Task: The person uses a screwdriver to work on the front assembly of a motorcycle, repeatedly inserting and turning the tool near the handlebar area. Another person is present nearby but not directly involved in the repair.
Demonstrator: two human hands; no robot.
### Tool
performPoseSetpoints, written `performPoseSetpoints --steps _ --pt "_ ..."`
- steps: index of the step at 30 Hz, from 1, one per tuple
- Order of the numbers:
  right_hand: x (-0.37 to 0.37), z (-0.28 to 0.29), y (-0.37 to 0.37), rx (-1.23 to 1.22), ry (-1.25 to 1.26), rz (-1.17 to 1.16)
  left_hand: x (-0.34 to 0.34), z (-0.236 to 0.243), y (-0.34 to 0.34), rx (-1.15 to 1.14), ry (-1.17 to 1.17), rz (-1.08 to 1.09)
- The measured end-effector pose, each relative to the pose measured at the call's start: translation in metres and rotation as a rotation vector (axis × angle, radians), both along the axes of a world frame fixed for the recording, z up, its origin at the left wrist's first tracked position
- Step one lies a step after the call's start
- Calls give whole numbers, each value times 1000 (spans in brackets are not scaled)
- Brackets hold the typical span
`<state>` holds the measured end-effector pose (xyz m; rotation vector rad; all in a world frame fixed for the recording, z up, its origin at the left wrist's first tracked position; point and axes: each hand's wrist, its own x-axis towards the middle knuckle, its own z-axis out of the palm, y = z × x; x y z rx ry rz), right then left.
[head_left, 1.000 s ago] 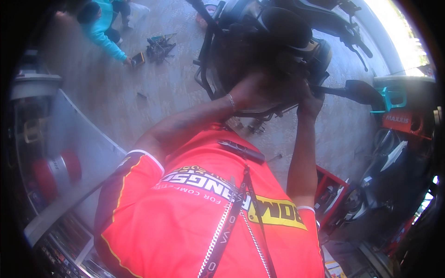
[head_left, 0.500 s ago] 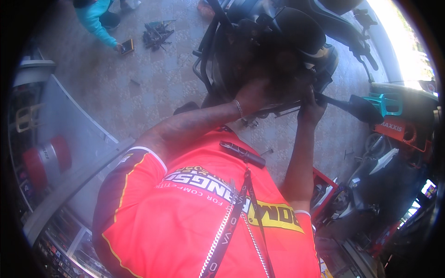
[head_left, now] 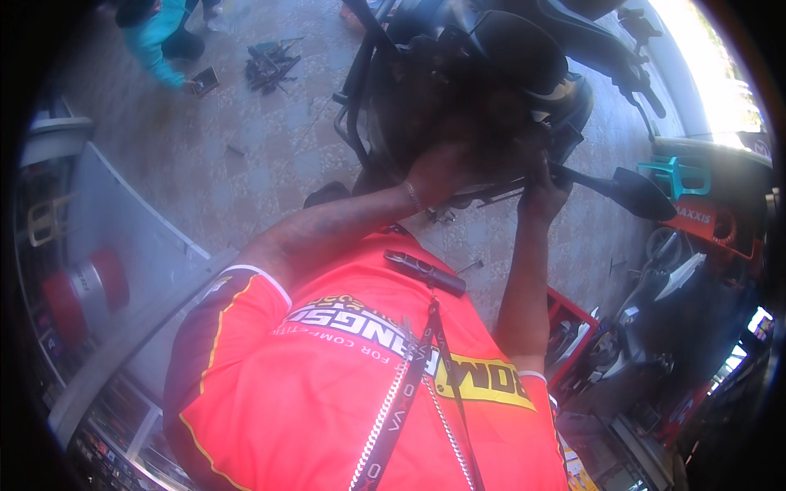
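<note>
A dark motorcycle (head_left: 467, 90) with a black seat (head_left: 520, 45) stands right in front of me. My left hand (head_left: 440, 170), a bracelet on its wrist, reaches into the shadowed bodywork; its fingertips are lost in dark haze. At the near right edge of the bodywork is my right hand (head_left: 545, 186), its fingers raised and curled in against the machine. Whatever lies between them is too dark to make out. Beside that hand, a black mirror (head_left: 643, 194) sticks out to the right on its stalk.
At the far left a person in a teal top (head_left: 155, 49) crouches, holding a small box (head_left: 205, 82). Loose metal parts (head_left: 270, 65) lie on the tiled floor. To the right are a turquoise plastic stool (head_left: 684, 176) and a red tool tray (head_left: 566, 331). A glass counter (head_left: 135, 213) stands left.
Both my hands stay at the same places on the motorcycle, with only slight shifts. The crouching person's box has moved a little left and tilted. The whole view has drifted slightly.
</note>
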<state>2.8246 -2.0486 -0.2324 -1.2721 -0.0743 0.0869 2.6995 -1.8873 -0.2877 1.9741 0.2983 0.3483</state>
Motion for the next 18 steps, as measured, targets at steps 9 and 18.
performPoseSetpoints --steps 9,18 --pt "2 -2 -8 -37 -5 -96 7 -9 -8 41 -45 -11" --pt "30 -22 -17 -30 -1 -94 30 -5 -14 57 -52 -6"
